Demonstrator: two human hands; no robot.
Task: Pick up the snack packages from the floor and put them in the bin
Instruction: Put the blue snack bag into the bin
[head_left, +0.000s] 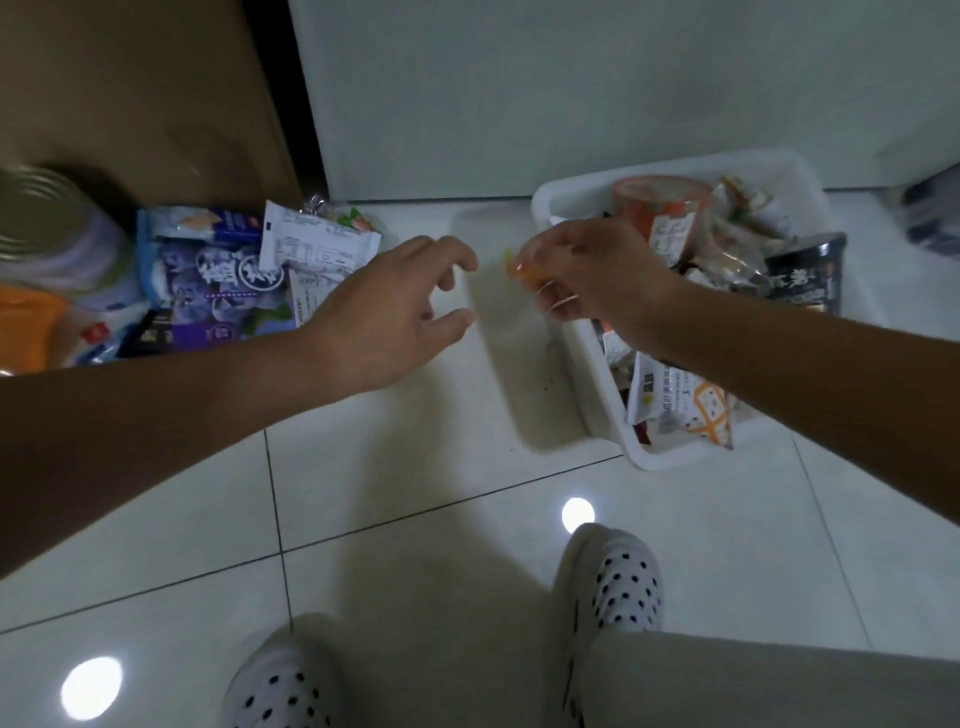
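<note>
A pile of snack packages (223, 275) lies on the floor at the left, with a purple-blue bag on top and a white wrapper (311, 244) beside it. A white bin (660, 457) stands at the right and holds several packages and a red cup. My left hand (395, 312) hovers between pile and bin, fingers apart and holding nothing. My right hand (587, 275) is above the bin's left rim and pinches a small orange wrapper (519, 270) between its fingertips.
A metal can (47, 218) and an orange object (26, 327) sit at the far left. A brown board leans behind the pile, next to a white wall panel. My feet in dotted socks and white slippers (608, 577) stand on the glossy tiles below.
</note>
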